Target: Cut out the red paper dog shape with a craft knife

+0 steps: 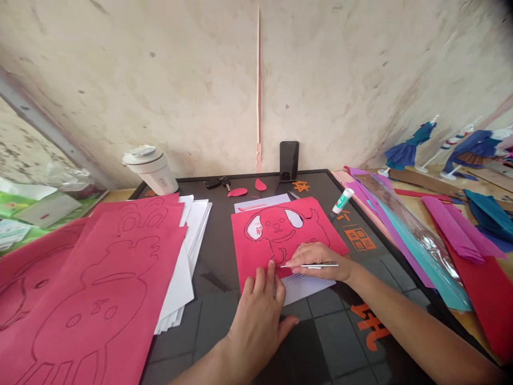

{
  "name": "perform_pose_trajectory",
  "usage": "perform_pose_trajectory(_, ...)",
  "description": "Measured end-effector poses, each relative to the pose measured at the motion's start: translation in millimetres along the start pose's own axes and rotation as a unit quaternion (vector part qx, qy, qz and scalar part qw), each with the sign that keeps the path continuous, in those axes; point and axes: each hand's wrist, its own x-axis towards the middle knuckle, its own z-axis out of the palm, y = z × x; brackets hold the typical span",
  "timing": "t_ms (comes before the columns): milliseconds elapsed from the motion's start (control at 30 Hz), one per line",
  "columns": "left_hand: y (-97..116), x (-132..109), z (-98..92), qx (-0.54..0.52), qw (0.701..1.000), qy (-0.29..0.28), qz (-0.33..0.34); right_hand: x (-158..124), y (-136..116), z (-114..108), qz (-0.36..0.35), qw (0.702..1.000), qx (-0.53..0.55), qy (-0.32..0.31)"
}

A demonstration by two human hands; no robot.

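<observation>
The right hand's fingers pinch a slim silver pen-shaped tool, tip down by the legs of a dog outline on a red paper sheet; the left hand, fingers loosely spread and gripping nothing, presses the sheet's near edge. The sheet lies mid-way across a glossy black tabletop, over white paper. Both ears are cut out; two red leaf-shaped paper pieces, apparently those ears, lie toward the tabletop's far edge. Most of the body seems only drawn; cuts around the legs are too small to tell. At the left edge, large red drawn sheets look uncut.
</observation>
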Motion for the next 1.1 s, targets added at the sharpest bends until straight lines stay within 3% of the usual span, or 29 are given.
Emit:
perform_pose_trajectory(400,-0.1,-2.6,9.7,0.004,0.999,0.041,0.008,0.3,2.5,0.5,0.013,0.999,0.042,0.011)
perform_pose_trajectory(600,-1.2,-5.8,17.8,-0.006,1.000,0.026,0.012,1.6,2.4,-2.6,0.021,0.997,0.078,0.012)
perform_pose_trajectory(1100,4.2,-7.5,12.3,-0.011,1.000,-0.006,-0.023,2.8,-0.1,-4.0,0.023,0.996,0.071,0.043)
